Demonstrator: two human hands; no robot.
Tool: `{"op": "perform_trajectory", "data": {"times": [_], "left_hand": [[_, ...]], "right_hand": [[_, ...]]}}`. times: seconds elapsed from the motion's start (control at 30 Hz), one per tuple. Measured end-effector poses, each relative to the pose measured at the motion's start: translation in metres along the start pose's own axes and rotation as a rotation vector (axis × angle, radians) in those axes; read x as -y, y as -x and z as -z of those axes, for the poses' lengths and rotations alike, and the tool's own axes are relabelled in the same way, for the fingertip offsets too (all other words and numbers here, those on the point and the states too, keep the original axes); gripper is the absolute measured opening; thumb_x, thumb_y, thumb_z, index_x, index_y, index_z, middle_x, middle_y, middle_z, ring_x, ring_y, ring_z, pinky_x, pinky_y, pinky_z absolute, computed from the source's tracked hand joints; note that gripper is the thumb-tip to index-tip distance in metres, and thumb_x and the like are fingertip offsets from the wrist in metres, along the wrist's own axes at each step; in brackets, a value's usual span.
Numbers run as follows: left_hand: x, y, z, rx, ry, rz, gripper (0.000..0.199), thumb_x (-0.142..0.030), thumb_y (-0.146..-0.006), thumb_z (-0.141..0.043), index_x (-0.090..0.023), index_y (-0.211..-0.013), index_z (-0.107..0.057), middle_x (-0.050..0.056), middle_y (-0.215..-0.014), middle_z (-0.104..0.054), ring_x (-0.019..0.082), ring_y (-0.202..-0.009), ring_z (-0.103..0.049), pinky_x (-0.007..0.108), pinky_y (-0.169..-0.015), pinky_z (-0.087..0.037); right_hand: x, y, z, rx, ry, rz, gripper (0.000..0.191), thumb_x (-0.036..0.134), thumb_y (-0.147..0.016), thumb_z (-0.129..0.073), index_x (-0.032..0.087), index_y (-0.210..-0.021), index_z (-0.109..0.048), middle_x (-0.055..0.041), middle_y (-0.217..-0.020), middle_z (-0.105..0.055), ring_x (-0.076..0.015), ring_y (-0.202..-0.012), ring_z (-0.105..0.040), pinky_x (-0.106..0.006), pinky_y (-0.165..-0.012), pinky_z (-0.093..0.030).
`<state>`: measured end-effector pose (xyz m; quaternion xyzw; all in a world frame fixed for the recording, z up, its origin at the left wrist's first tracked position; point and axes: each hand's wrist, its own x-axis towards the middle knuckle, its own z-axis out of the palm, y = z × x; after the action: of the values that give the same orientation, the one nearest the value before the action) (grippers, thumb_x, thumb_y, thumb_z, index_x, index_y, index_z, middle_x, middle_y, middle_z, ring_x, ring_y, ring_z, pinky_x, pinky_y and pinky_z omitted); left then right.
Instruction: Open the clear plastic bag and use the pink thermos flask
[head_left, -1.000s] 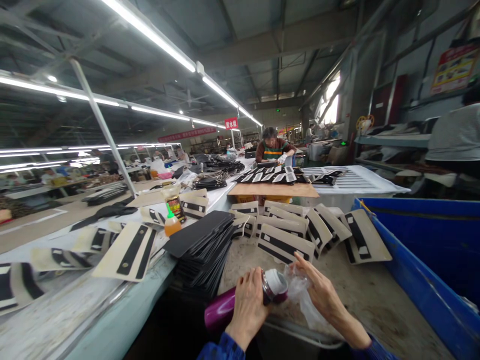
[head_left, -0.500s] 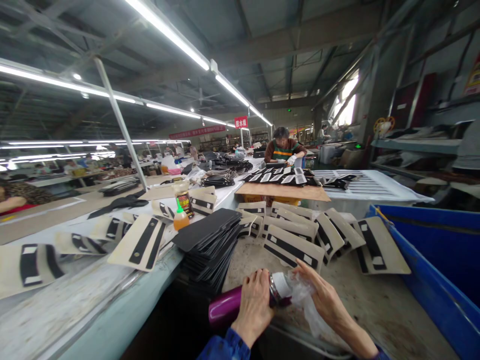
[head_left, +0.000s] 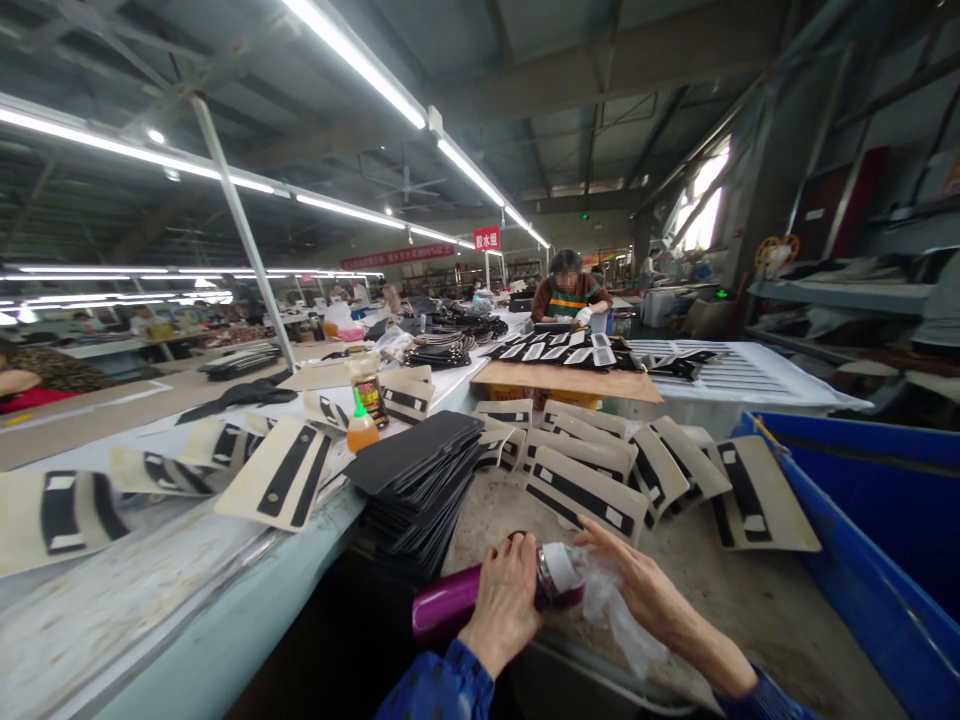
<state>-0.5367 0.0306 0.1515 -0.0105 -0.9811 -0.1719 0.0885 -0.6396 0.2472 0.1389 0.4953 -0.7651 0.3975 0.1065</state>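
A purple thermos bottle [head_left: 444, 604] lies tilted in front of me, its metal neck and white stopper [head_left: 562, 566] pointing right. My left hand [head_left: 504, 597] is wrapped round its body just below the neck. Beside the stopper, my right hand [head_left: 637, 585] holds a crumpled clear plastic bag [head_left: 624, 625], which hangs down under the palm; the fingertips are partly hidden by the bag and the stopper. Just beyond my hands rests a beige panel with black strips [head_left: 589, 492], one of several on the worktop.
A stack of black sheets [head_left: 420, 455] stands left of my hands. An orange glue bottle with a green tip [head_left: 362, 428] is behind it on the left table [head_left: 180, 560]. A blue bin [head_left: 862, 570] borders the right side. Across the tables a person [head_left: 566, 290] works with black pieces.
The bottle and my left hand have shifted slightly left. My right hand has moved a little left and up, and more of the plastic bag now hangs below it.
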Motion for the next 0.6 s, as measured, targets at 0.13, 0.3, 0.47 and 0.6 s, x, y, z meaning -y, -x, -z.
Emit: {"op": "perform_trajectory", "data": {"times": [0.13, 0.3, 0.47, 0.6], "left_hand": [[-0.001, -0.001, 0.003, 0.01, -0.05, -0.033, 0.075, -0.013, -0.059, -0.066, -0.008, -0.131, -0.049, 0.012, -0.126, -0.057, 0.033, -0.113, -0.054, 0.051, -0.097, -0.047], [0.0, -0.005, 0.011, -0.007, -0.138, -0.095, 0.073, -0.009, -0.059, -0.059, -0.006, -0.13, -0.049, 0.013, -0.122, -0.058, 0.034, -0.11, -0.055, 0.054, -0.095, -0.048], [0.0, -0.01, 0.019, -0.036, -0.203, -0.132, 0.066, -0.007, -0.061, -0.054, -0.005, -0.127, -0.051, 0.015, -0.118, -0.059, 0.035, -0.105, -0.057, 0.054, -0.091, -0.05], [0.001, -0.01, 0.022, -0.059, -0.232, -0.151, 0.06, -0.006, -0.063, -0.053, -0.006, -0.122, -0.053, 0.015, -0.114, -0.06, 0.034, -0.103, -0.057, 0.053, -0.09, -0.051]], "right_hand": [[-0.001, -0.005, 0.003, 0.039, -0.065, -0.009, 0.089, -0.005, -0.066, -0.034, 0.027, -0.149, -0.036, -0.0076, -0.123, -0.067, -0.0164, -0.11, -0.067, -0.035, -0.099, -0.055], [-0.002, -0.009, 0.003, 0.042, -0.168, -0.066, 0.081, -0.002, -0.073, -0.038, 0.027, -0.149, -0.037, -0.0072, -0.121, -0.067, -0.0174, -0.109, -0.068, -0.037, -0.097, -0.056], [0.0, -0.013, 0.001, 0.051, -0.285, -0.151, 0.078, 0.002, -0.076, -0.043, 0.029, -0.149, -0.038, -0.0065, -0.12, -0.068, -0.0166, -0.095, -0.072, -0.035, -0.089, -0.061], [0.005, -0.016, -0.004, 0.049, -0.35, -0.204, 0.068, 0.011, -0.084, -0.044, 0.028, -0.149, -0.037, -0.0086, -0.117, -0.068, -0.0185, -0.095, -0.073, -0.034, -0.082, -0.062]]}}
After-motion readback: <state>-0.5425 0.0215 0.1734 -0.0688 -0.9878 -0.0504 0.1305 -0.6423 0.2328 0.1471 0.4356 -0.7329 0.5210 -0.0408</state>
